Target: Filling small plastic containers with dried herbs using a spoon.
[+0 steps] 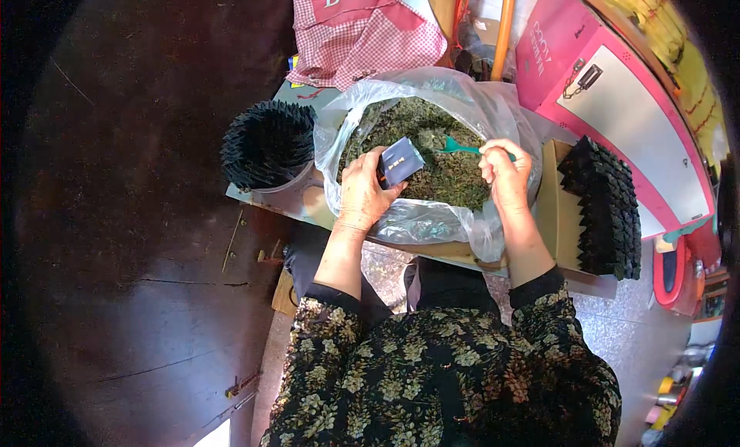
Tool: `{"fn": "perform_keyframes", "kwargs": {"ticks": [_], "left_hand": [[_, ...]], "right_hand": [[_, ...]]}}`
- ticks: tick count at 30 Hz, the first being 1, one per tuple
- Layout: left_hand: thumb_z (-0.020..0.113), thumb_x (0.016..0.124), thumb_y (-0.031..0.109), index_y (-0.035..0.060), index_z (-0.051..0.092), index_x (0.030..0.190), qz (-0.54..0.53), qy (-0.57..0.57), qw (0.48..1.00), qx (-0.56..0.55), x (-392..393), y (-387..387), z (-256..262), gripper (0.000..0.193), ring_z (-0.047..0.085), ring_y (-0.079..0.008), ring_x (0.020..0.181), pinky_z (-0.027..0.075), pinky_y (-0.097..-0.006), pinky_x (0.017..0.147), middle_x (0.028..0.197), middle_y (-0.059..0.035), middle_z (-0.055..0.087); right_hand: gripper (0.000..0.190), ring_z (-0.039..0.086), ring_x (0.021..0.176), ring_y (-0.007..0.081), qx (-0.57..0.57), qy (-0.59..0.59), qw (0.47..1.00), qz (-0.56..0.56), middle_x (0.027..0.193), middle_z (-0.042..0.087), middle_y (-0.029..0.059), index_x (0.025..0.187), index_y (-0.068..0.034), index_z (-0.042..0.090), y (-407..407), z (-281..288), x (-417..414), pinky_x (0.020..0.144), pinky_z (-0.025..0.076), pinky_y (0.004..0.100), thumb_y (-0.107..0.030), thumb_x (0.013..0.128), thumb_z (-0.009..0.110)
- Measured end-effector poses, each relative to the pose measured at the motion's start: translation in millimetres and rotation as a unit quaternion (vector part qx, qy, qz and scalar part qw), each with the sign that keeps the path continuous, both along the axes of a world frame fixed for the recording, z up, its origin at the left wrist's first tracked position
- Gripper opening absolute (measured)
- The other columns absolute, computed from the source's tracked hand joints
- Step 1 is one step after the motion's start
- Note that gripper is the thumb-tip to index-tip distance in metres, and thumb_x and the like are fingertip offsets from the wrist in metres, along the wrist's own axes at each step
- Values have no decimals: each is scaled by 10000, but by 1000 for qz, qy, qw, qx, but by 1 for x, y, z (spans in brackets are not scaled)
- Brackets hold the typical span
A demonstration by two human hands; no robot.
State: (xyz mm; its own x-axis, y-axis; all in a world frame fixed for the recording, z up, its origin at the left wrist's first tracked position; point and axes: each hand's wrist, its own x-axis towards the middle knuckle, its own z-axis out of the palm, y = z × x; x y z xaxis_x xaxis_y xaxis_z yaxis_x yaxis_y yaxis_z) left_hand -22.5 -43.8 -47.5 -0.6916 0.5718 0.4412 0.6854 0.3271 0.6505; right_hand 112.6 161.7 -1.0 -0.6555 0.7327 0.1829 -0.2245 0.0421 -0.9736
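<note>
Before me is a large clear plastic bag (404, 221), its mouth spread wide around loose, dried green-brown plant material (451, 187). Over the left part of the bag, my left hand (367, 190) grips a small dark blue-grey packet (403, 164) that bears writing. Whether anything is inside the packet cannot be seen. My right hand (506, 172) holds a small green plastic scoop (459, 147) by its handle. The scoop points left over the plant material, with its tip close to the packet but apart from it. Some loose material seems to lie around the scoop's tip.
Left of the bag stands a round tub (292, 182) packed with dark packets (248, 158). To the right, a cardboard box (555, 210) holds rows of similar black packets (607, 210). A pink-and-white cabinet (633, 132) and a checked apron (370, 45) border the low table (277, 203).
</note>
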Motion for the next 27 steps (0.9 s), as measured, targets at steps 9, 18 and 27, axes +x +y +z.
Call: {"fn": "perform_keyframes", "kwargs": {"ticks": [9, 18, 27], "left_hand": [[842, 592, 189, 64, 512, 1224, -13, 4, 1000, -4, -1, 2, 1, 724, 579, -361, 1001, 440, -433, 903, 1047, -178, 621], [833, 613, 172, 75, 455, 1240, -10, -25, 994, 110, 1, 17, 3, 738, 543, -361, 1059, 438, -436, 909, 1132, -157, 573], [846, 623, 185, 39, 430, 1282, -29, -116, 977, 176, 0, 18, 1, 793, 545, -342, 1081, 440, -402, 953, 1155, -173, 561]], "right_hand": [[75, 597, 635, 140, 350, -23, 927, 136, 683, 621, 66, 767, 18, 641, -29, 26, -11, 596, 463, 270, -5, 759, 570], [73, 548, 572, 266, 606, 5, 774, 183, 628, 519, 92, 735, -29, 604, -57, 85, -11, 516, 420, 365, 30, 693, 615], [90, 549, 605, 82, 348, -66, 935, 13, 697, 627, 62, 871, -5, 641, -25, 34, 18, 561, 448, 259, -4, 786, 609]]}}
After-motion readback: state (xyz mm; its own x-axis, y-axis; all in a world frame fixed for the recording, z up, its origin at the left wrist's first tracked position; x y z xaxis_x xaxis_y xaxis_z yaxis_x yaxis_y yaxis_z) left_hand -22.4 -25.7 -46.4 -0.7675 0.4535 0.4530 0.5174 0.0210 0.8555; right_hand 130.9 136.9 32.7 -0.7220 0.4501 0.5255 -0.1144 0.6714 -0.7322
